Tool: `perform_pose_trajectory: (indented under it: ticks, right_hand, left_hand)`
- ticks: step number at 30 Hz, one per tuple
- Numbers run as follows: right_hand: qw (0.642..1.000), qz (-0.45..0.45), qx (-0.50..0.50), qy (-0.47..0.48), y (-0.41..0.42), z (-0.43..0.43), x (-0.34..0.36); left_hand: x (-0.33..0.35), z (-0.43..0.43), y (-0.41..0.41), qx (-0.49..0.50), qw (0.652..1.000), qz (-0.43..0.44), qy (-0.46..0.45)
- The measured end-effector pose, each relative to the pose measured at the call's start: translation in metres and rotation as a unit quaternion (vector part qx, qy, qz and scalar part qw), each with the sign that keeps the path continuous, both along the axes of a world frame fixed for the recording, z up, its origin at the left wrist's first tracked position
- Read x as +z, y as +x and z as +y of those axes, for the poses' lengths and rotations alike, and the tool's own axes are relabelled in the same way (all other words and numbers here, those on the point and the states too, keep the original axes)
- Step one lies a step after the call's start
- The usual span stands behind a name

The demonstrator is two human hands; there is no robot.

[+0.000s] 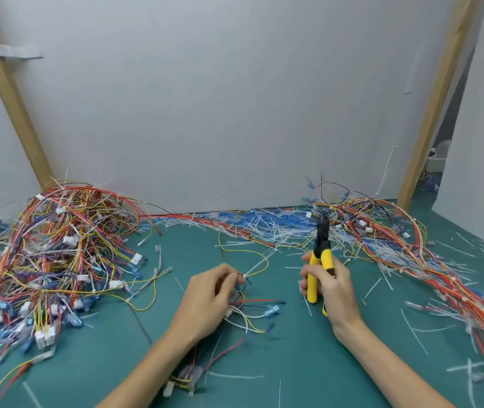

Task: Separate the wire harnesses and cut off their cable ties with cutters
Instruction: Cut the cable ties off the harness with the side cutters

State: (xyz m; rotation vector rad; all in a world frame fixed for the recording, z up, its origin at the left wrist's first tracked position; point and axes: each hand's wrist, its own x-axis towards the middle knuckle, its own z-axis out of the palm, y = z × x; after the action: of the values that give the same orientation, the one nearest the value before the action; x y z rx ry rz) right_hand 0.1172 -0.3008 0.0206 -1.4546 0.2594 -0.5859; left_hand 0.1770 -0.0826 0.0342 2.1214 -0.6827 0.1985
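Observation:
My left hand (209, 301) pinches a small wire harness (246, 307) at its white cable tie (257, 267), just above the green mat. The tie's tail points up and to the right, and a yellow wire loops away behind it. My right hand (333, 293) grips the yellow-handled cutters (318, 260) upright, with the black jaws pointing up and away from the tie. The cutters stand a short way to the right of the tie, apart from it.
A large tangled pile of harnesses (55, 254) fills the left of the green mat (264, 363). Another heap of wires (411, 260) runs down the right side. Cut white tie pieces (264, 231) litter the back and right. White panels wall in the mat.

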Motion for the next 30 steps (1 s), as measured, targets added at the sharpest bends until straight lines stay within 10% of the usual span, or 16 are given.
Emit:
perform_pose_trajectory:
  ticks: [7, 19, 30]
  right_hand:
    - [0.988, 0.046, -0.019, -0.144, -0.006, 0.009, 0.003]
    - [0.863, 0.095, -0.092, -0.487, -0.016, 0.007, -0.001]
    - [0.82, 0.057, -0.047, -0.568, -0.016, 0.006, -0.009]
  left_hand:
    - [-0.011, -0.001, 0.002, 0.003, 0.999, 0.021, -0.044]
    - [-0.019, 0.004, 0.014, 0.049, 0.994, 0.042, -0.084]
    - [-0.021, 0.004, 0.014, 0.001, 0.997, 0.043, -0.069]
